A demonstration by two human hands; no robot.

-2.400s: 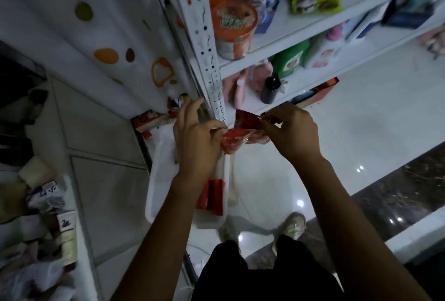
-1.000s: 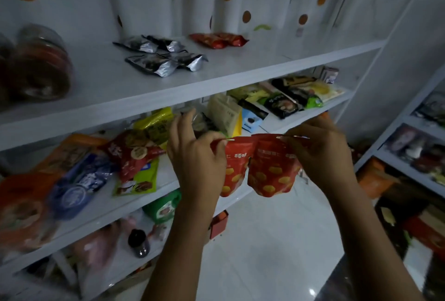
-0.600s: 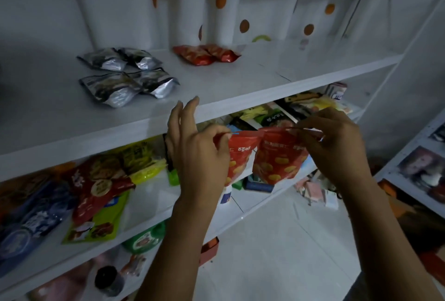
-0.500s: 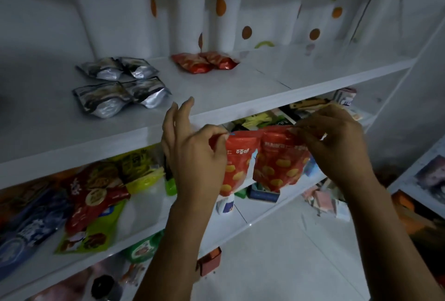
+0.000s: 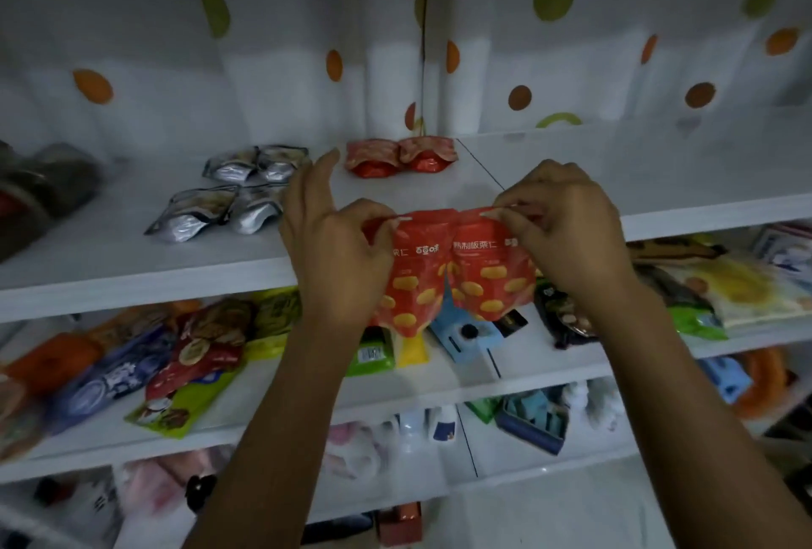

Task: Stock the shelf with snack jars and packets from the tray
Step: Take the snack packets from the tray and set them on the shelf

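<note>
Two red snack packets with yellow ovals hang side by side at the front edge of the top white shelf (image 5: pixel 132 267). My left hand (image 5: pixel 338 254) pinches the top corner of the left red packet (image 5: pixel 415 280). My right hand (image 5: pixel 567 236) pinches the top of the right red packet (image 5: pixel 492 280). Two matching red packets (image 5: pixel 400 155) lie at the back of the same shelf. The tray is out of view.
Several silver packets (image 5: pixel 228 197) lie left of my hands on the top shelf, with dark jars (image 5: pixel 39 188) at the far left. The shelf below holds several mixed snack bags (image 5: pixel 193 355). A dotted white curtain (image 5: pixel 527 43) hangs behind.
My view rose from the floor tray to the shelves. Both hands carried the two red packets up, from the lower shelf's height to the top shelf's front edge.
</note>
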